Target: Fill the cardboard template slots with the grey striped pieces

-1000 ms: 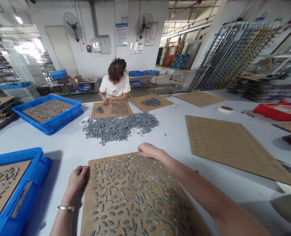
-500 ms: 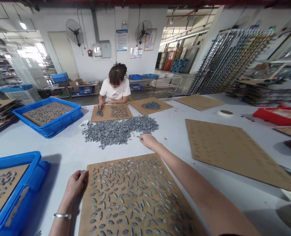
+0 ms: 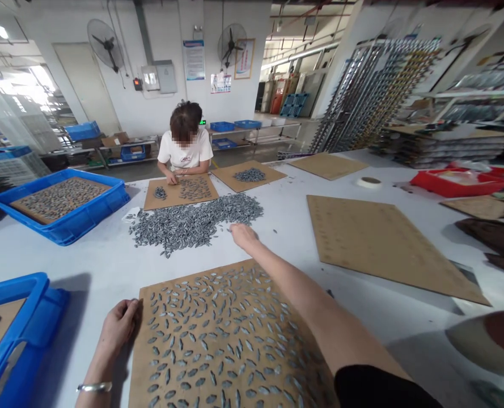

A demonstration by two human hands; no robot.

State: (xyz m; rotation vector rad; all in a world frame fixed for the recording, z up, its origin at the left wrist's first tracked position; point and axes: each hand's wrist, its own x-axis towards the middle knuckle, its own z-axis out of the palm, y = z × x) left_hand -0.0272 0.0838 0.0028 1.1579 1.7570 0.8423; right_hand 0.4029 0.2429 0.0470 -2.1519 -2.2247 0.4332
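A brown board (image 3: 183, 317) lies before me, covered with small grey leaf-shaped pieces set apart from each other. My left hand (image 3: 122, 323), a silver bangle on its wrist, is closed at the board's left edge with the thumb against it. Beyond the board, a loose grey heap of the same pieces (image 3: 192, 224) lies on the white table. My right hand (image 3: 244, 235) reaches over the board to the heap's near right edge. Its fingers are pinched together beside a few stray pieces; what is between the fingertips is hidden.
Blue trays (image 3: 64, 235) stand at left holding boards of pieces. Across the table a person (image 3: 186, 141) works at another board (image 3: 149, 198). To the right lie a bare brown board (image 3: 362, 238), a tape roll (image 3: 369, 182) and a red tray (image 3: 456, 184).
My view has turned a little to the right, so everything sits further left. Both my hands keep about the same places. The other person's hand has moved off the small heap on their board.
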